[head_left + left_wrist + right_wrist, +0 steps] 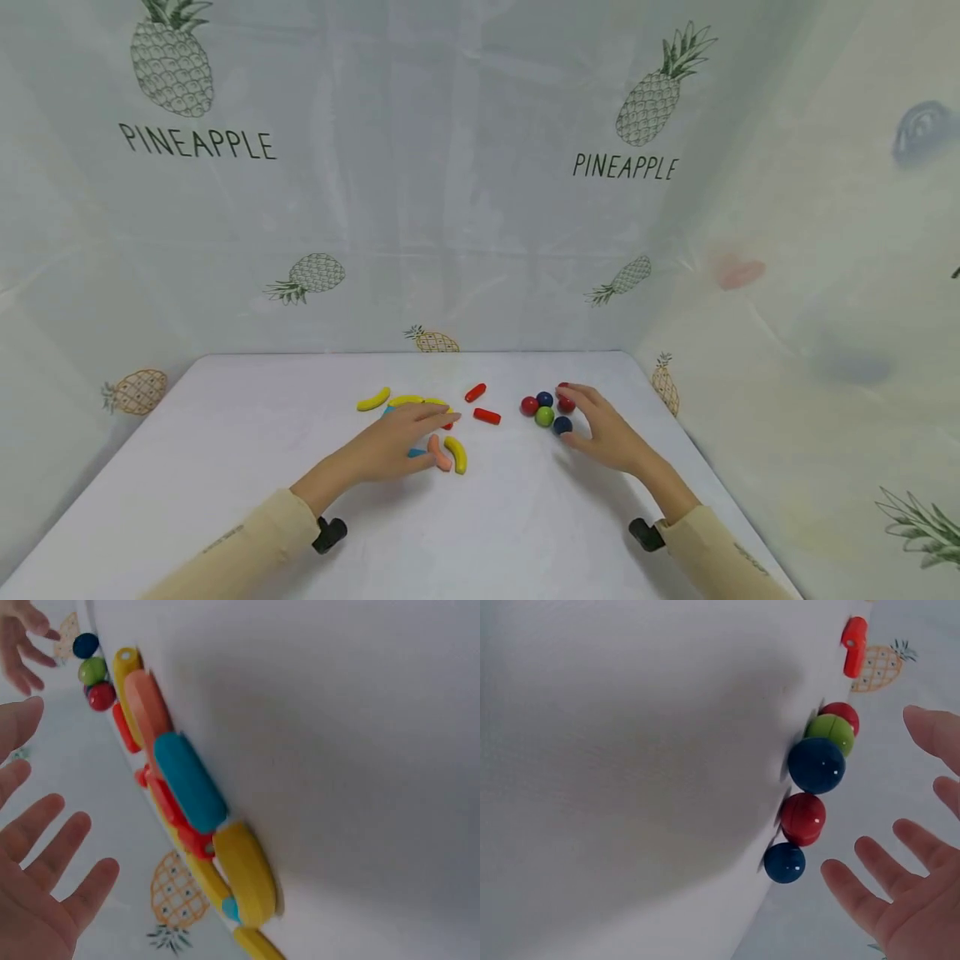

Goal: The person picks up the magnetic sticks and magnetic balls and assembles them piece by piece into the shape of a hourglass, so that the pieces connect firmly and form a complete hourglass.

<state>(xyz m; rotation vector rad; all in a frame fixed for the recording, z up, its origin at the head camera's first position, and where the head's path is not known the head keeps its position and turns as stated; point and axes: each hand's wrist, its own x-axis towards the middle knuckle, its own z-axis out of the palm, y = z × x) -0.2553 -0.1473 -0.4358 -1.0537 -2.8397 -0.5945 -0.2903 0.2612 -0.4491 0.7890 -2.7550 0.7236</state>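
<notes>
My left hand [392, 443] hovers over a loose group of small coloured toy pieces, its fingers spread and nothing held. Beside its thumb lie a salmon curved piece [439, 454] and a yellow banana-shaped piece [456, 455]. A blue piece [190, 782] and a thick yellow piece [246, 876] show clearly in the left wrist view; the hand partly hides them from the head view. Above a cluster of small balls, my right hand [609, 435] also has spread fingers and holds nothing. The cluster has a green ball [544, 416], dark blue balls [817, 765] and red balls [803, 816].
Two red pieces [487, 416] lie between the groups. Another yellow banana-shaped piece [373, 399] sits at the left of its group. The white table [247, 450] meets a pineapple-printed curtain [465, 208] behind and at the sides.
</notes>
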